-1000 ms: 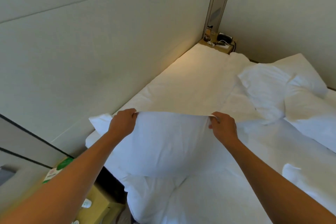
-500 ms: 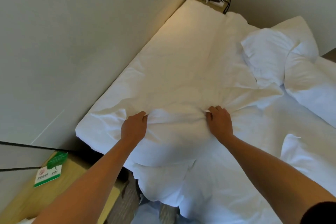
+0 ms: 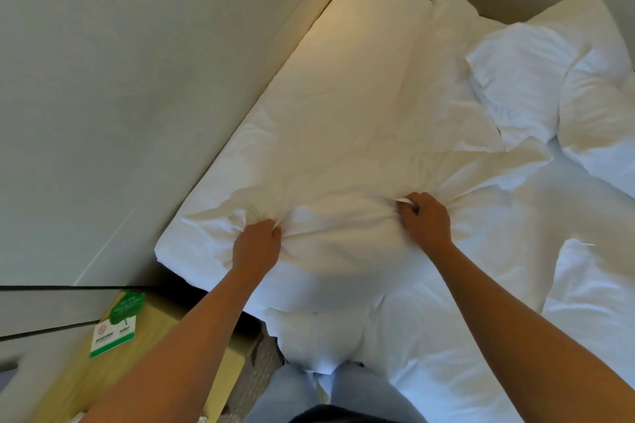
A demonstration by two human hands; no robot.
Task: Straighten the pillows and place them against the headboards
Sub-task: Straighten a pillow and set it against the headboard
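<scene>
Near the bed's (image 3: 213, 182) left edge, left hand (image 3: 256, 245) and right hand (image 3: 426, 220) each clutch the white pillow (image 3: 336, 251) (pressed flat), fingers bunching fabric.

We see only one printed item, a green-and-white card (image 3: 115, 328) on the wooden bedside table (image 3: 68, 385); its red no-smoking-style symbol shows, but its text is too small to read.

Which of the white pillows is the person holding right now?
The near pillow at the bed's foot end: the left hand and right hand grip it. The two pillows at far right lie untouched.
</scene>
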